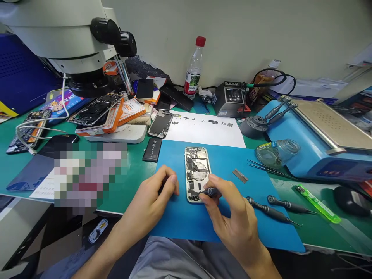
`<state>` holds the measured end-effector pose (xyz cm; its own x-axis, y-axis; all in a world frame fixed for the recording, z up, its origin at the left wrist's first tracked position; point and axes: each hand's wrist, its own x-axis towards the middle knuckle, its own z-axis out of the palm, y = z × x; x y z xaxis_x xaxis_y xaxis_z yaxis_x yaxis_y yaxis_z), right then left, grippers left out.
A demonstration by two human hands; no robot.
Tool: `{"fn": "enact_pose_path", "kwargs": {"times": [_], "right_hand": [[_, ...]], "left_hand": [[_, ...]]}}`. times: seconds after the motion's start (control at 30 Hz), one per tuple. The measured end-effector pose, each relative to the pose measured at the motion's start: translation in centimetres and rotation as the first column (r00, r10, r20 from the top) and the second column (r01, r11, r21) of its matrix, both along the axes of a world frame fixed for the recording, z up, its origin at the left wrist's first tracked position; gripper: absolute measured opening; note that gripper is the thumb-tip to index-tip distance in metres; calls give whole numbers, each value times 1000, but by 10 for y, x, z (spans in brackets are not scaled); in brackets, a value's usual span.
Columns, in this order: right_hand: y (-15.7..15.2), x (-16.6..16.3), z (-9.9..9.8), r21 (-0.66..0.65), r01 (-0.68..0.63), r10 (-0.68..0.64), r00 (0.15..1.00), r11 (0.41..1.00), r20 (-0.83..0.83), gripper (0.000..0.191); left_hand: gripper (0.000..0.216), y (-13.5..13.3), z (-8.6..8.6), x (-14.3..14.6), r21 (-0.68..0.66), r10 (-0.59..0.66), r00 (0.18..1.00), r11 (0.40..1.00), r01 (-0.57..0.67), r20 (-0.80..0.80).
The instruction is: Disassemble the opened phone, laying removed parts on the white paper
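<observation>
An opened phone (pixel 200 164) lies on the blue mat (pixel 180 228), its inner parts and a round coil area bare. My right hand (pixel 232 213) pinches a dark screwdriver (pixel 211 192) between thumb and fingers over the phone's lower right part. Its shaft is foreshortened and the tip is hard to make out. To the left of the phone, my left hand (pixel 158 193) rests on the mat with fingers curled in and the thumb against them; nothing shows in it. A small grey metal blade (pixel 240 175) lies right of the phone.
Small parts lie on a white sheet (pixel 200 133) behind the mat. A phone screen (pixel 161 124) and a battery (pixel 152 150) are at left. Rightward are two screwdrivers (pixel 270 211), tweezers (pixel 267 168), a glass jar (pixel 277 152) and a green cutter (pixel 318 203). A microscope (pixel 75 42) overhangs the left.
</observation>
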<state>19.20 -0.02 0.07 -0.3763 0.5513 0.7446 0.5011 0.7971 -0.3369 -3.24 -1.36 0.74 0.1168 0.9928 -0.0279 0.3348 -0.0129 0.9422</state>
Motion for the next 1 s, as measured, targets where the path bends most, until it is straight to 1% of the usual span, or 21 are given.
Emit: {"fn": "enact_pose_path", "kwargs": {"times": [0.13, 0.23, 0.3, 0.37, 0.43, 0.47, 0.53, 0.57, 0.6, 0.63, 0.67, 0.7, 0.77, 0.8, 0.83, 0.9, 0.93, 1.0], "right_hand": [[4, 0, 6, -38, -17, 17, 1000, 999, -10, 58], [4, -1, 6, 33, -9, 9, 1000, 999, 29, 54], [3, -2, 6, 61, 4, -7, 999, 998, 46, 53], [2, -2, 6, 38, -6, 4, 999, 999, 39, 52], [1, -3, 5, 4, -67, 67, 998, 998, 19, 52], [1, -3, 5, -8, -102, 102, 995, 995, 11, 53], [0, -3, 5, -9, -140, 140, 990, 990, 5, 55], [0, -3, 4, 3, -135, 135, 991, 991, 9, 53], [0, -3, 4, 21, -115, 115, 993, 993, 19, 51], [1, -3, 4, 38, -87, 86, 996, 995, 28, 49], [1, -3, 4, 50, -63, 61, 998, 997, 32, 49], [1, -2, 4, 53, -51, 49, 998, 997, 33, 50], [1, -2, 4, 37, -58, 57, 998, 998, 30, 51], [1, -1, 4, 24, -65, 64, 998, 998, 25, 52], [0, -1, 4, 22, -66, 65, 998, 998, 21, 52], [0, 0, 4, 30, -56, 56, 998, 998, 21, 53], [0, 1, 4, 31, -59, 58, 998, 998, 20, 54], [-1, 1, 4, 21, -77, 77, 997, 997, 18, 55]], "left_hand": [[29, 1, -3, -1, -21, 8, 997, 1000, -6, 71], [22, 3, -5, -1, -10, -15, 995, 1000, 16, 94], [19, 4, -3, -2, 6, -22, 995, 1000, 22, 93], [15, 7, 6, -3, 53, -11, 999, 999, 8, 49], [12, 14, 21, -6, 177, 32, 997, 984, -20, -65], [11, 20, 30, -6, 262, 75, 986, 964, -35, -146], [11, 40, 47, -6, 411, 194, 927, 911, -49, -321], [13, 53, 54, -5, 442, 251, 875, 896, -47, -414], [14, 68, 58, -3, 438, 287, 800, 898, -33, -528], [16, 84, 60, 0, 422, 318, 697, 906, -24, -643], [15, 100, 60, 4, 409, 322, 653, 912, -21, -685], [16, 116, 58, 8, 401, 324, 627, 916, -20, -708], [17, 143, 51, 15, 365, 290, 580, 931, 13, -761], [14, 153, 47, 19, 349, 274, 557, 936, 31, -784], [14, 162, 43, 23, 334, 258, 535, 941, 48, -804], [27, 174, 38, 29, 316, 239, 495, 946, 77, -835], [32, 178, 36, 31, 310, 233, 478, 947, 88, -847], [35, 183, 33, 35, 302, 225, 449, 948, 105, -864]]}}
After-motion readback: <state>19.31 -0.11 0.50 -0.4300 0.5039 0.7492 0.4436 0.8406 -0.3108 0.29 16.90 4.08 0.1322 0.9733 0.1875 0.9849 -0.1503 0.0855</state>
